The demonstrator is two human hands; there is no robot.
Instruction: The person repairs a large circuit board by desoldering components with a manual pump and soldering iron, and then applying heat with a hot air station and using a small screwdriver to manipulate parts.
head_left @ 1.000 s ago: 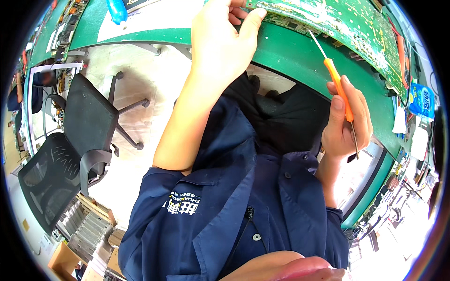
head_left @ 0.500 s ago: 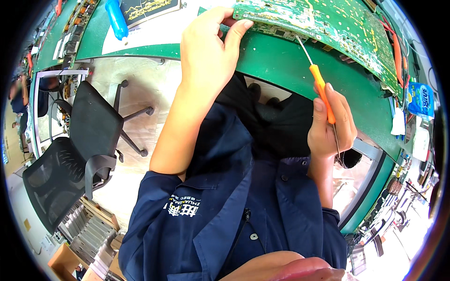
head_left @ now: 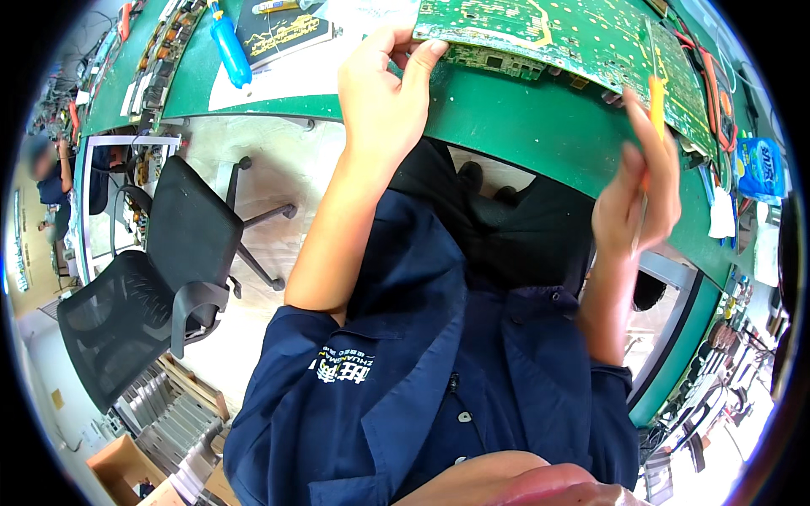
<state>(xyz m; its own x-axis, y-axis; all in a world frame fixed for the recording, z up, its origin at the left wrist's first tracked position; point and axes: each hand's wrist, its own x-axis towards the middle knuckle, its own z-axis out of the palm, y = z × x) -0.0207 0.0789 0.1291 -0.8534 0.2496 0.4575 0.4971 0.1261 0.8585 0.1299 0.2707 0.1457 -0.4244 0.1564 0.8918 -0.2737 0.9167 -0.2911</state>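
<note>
A large green circuit board (head_left: 582,38) lies at the table's front edge, its near side raised a little. My left hand (head_left: 381,105) pinches its left front corner between thumb and fingers. Under that edge, chips and a strip of small components (head_left: 496,62) show. In my right hand (head_left: 637,190) is a thin screwdriver (head_left: 656,103) with an orange-yellow handle, blurred by motion. Its shaft points up and away, in front of the board's right part; whether it touches is unclear. A thin rod sticks out below the same hand.
On the green table (head_left: 506,126), a blue tube-like tool (head_left: 229,51) lies on white paper beside a dark board (head_left: 283,38). Red-handled pliers (head_left: 719,101) and a blue packet (head_left: 759,171) are at the right. An office chair (head_left: 190,223) stands left; another person (head_left: 52,181) is far left.
The screwdriver has left the board's front edge; my right hand has moved right and upward with it, turning it more upright. My left hand still pinches the corner. The whole view has shifted slightly.
</note>
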